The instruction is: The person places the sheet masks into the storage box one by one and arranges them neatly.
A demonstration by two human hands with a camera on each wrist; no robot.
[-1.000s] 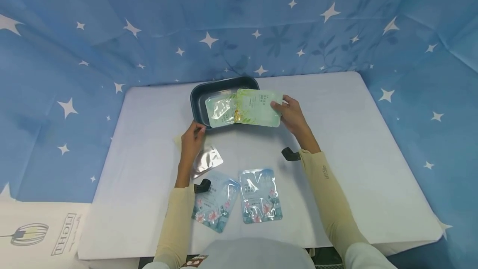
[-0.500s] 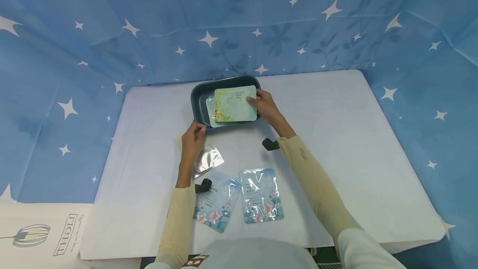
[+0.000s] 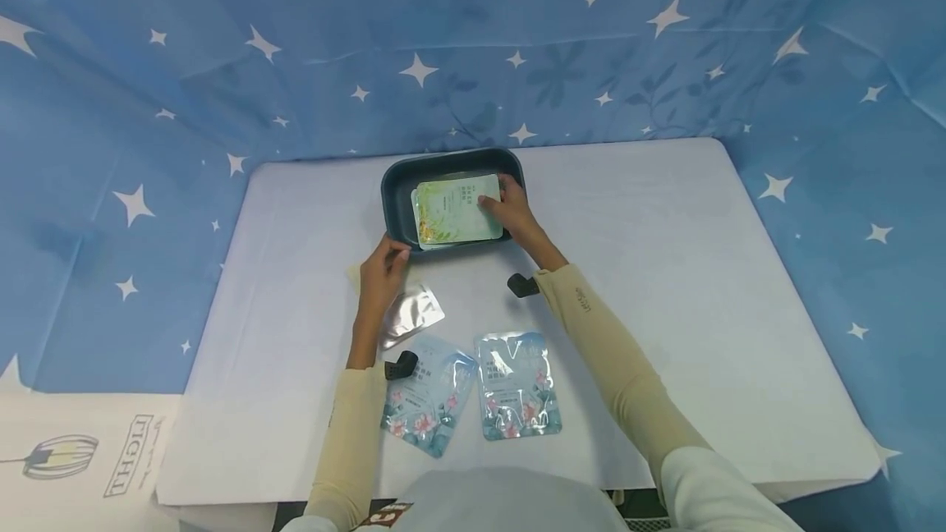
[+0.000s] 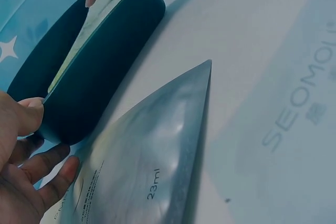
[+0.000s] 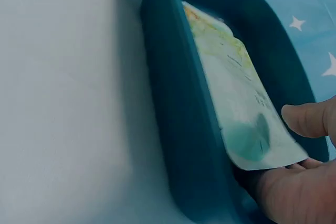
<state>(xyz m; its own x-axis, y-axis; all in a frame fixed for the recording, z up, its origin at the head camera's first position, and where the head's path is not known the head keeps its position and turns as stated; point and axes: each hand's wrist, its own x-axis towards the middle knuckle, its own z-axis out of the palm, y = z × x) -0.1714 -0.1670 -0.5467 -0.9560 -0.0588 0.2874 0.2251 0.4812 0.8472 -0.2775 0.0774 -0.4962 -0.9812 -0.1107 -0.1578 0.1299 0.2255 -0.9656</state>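
A dark teal tray stands at the back of the table. Inside it lies a green sheet mask packet with yellow flowers, over another pale green one that shows only along its left edge. My right hand holds the top packet by its right end, thumb above and fingers underneath; the right wrist view shows the packet low between the tray walls. At the tray's near left corner, my left hand pinches the rim, thumb on top in the left wrist view and fingers against the outer wall.
A silver packet marked 23ml lies below my left hand. Two blue floral packets, one left and one right, lie nearer the front edge. A starry blue curtain hangs behind the table.
My right hand has carried the green packet leftward and down into the tray, over the other one. The left hand keeps its place at the tray's corner.
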